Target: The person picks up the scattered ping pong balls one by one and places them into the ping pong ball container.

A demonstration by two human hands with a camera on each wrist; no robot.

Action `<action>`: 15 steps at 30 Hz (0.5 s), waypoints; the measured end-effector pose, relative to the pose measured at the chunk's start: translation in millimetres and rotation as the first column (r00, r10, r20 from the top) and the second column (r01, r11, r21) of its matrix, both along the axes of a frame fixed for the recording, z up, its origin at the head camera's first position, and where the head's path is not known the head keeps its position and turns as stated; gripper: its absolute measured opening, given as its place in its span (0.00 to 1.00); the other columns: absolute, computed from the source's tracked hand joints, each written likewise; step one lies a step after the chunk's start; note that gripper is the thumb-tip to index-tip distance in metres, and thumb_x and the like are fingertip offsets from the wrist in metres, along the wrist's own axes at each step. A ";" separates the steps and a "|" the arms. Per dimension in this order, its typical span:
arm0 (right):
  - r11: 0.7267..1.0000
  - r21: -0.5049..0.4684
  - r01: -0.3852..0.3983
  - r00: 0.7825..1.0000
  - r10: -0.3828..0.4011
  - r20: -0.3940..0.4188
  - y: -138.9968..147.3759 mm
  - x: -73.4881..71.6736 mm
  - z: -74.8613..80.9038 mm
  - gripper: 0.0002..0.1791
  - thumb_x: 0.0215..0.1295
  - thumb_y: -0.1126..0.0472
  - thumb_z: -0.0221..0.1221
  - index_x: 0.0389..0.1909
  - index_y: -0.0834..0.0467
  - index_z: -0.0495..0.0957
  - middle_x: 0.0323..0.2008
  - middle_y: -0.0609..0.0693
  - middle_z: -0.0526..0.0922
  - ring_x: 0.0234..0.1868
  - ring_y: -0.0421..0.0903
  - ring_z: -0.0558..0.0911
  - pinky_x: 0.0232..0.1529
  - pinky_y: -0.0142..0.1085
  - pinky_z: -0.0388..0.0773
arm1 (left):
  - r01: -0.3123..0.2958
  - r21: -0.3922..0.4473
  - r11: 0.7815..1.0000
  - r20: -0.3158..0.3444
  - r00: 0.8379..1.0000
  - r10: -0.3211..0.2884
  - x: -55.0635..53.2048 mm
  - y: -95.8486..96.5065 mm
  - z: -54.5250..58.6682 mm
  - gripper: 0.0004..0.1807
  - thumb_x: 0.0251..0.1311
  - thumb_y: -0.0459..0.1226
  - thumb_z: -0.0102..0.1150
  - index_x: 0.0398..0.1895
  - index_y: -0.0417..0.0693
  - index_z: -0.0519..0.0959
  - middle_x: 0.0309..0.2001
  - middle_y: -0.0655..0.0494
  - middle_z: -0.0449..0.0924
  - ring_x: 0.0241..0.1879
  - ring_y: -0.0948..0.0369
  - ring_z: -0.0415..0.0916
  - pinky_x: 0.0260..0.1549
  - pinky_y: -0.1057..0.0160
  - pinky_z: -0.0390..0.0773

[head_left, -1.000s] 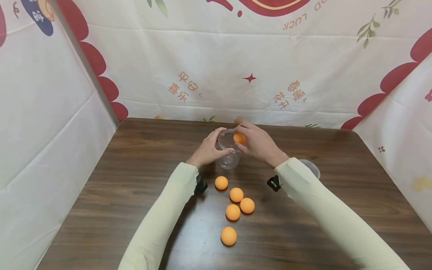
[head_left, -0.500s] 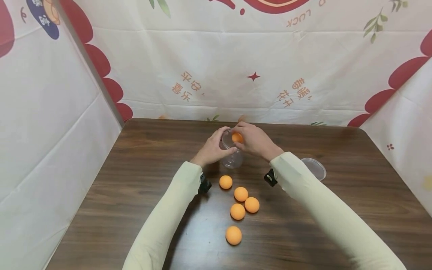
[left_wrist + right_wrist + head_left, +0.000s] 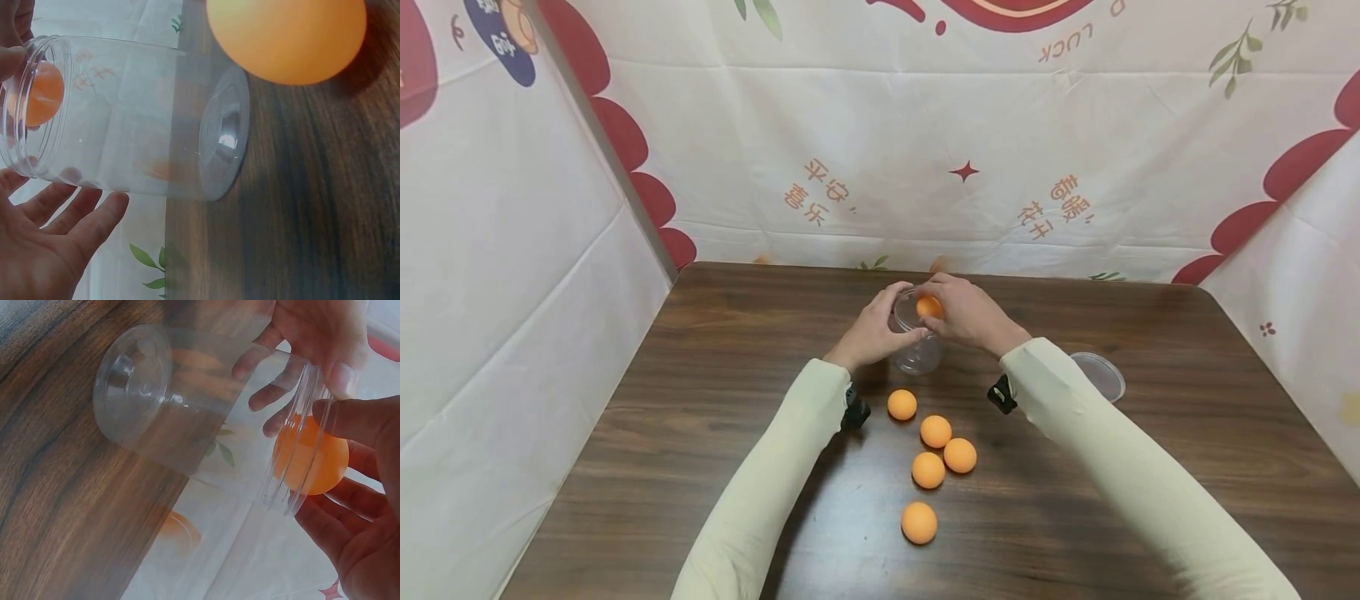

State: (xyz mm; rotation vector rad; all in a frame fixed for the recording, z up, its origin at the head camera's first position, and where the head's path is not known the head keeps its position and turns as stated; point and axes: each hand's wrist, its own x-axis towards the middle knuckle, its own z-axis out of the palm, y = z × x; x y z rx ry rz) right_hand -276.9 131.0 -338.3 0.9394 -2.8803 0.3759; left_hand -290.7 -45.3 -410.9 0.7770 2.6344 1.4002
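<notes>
A clear plastic jar [image 3: 919,354] stands upright on the table near its back edge, its mouth uncovered. My left hand [image 3: 872,331] grips it at the neck, thumb in front and fingers around the far side. With my right hand [image 3: 972,313] I pinch an orange ping-pong ball [image 3: 928,307] at the jar's mouth. Seen from the right wrist, the ball [image 3: 310,455] shows through the threaded rim, with the thumb and fingers around it. The jar's body [image 3: 125,119] below the neck holds no ball in the left wrist view.
Several loose ping-pong balls [image 3: 936,432] lie on the wooden table [image 3: 700,417] between my forearms. A round clear lid [image 3: 1099,375] rests on the right, partly behind the right sleeve. A printed cloth [image 3: 887,125] hangs behind the table.
My right hand has brought the ball slightly left, further over the jar's mouth. The head view has shifted a little. My left hand keeps its grip on the jar.
</notes>
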 end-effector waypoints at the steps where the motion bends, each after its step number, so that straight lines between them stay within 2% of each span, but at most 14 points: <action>1: 1.000 0.000 0.006 1.000 -0.006 0.009 -0.1 -0.1 0.4 0.20 0.56 0.64 0.65 0.50 0.67 0.78 0.48 0.61 0.78 0.44 0.55 0.79 0.49 0.48 0.77 | 0.000 0.000 1.000 -0.001 1.000 0.000 -0.1 0.2 0.2 0.41 0.56 0.47 0.64 0.70 0.50 0.55 0.66 0.45 0.62 0.62 0.47 0.66 0.57 0.49 0.71; 7: 1.000 0.005 0.031 0.998 -0.031 0.057 0.3 -2.7 -0.2 0.21 0.57 0.63 0.65 0.51 0.66 0.78 0.50 0.61 0.78 0.45 0.55 0.79 0.50 0.48 0.77 | -0.019 -0.015 1.000 0.007 1.000 0.019 2.4 0.6 1.7 0.41 0.57 0.47 0.64 0.70 0.51 0.55 0.66 0.49 0.62 0.61 0.51 0.66 0.58 0.50 0.72; 15: 0.999 0.022 0.031 0.998 -0.032 0.060 1.3 -1.1 0.8 0.22 0.58 0.61 0.64 0.53 0.64 0.77 0.52 0.61 0.77 0.47 0.56 0.79 0.50 0.48 0.77 | -0.020 -0.014 1.000 -0.003 1.000 0.020 1.9 1.8 -0.2 0.42 0.57 0.48 0.64 0.71 0.51 0.55 0.67 0.48 0.62 0.61 0.52 0.66 0.57 0.50 0.72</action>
